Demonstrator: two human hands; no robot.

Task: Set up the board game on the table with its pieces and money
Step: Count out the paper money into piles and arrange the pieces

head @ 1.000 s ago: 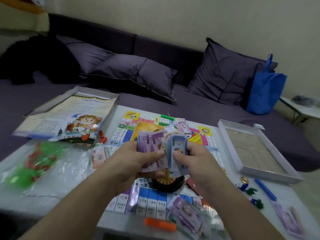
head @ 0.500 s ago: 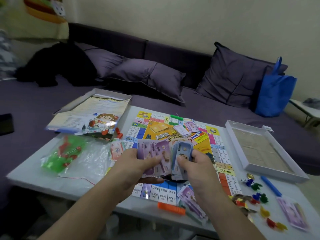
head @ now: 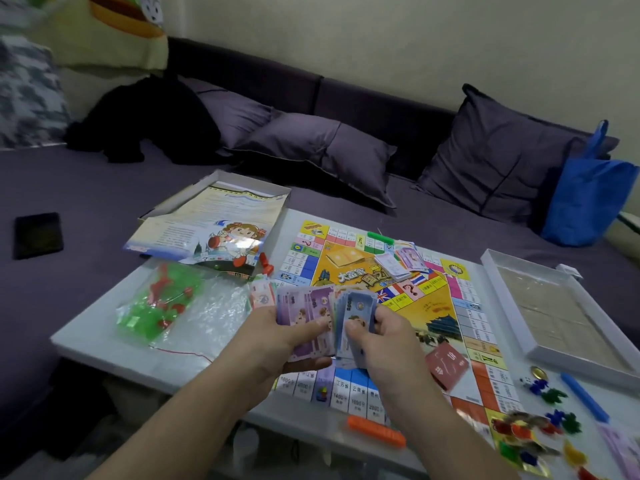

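My left hand (head: 277, 336) gripped a fan of purple notes (head: 304, 317); my right hand (head: 382, 341) pinched the blue notes (head: 356, 313) beside it, above the board (head: 429, 306)

Banknote fan (head: 325, 317) further left over board (head: 433, 306)

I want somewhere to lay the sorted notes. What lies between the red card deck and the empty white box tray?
In the head view, only the board's right row of printed squares, then bare table, lies between the red card deck and the white box tray.
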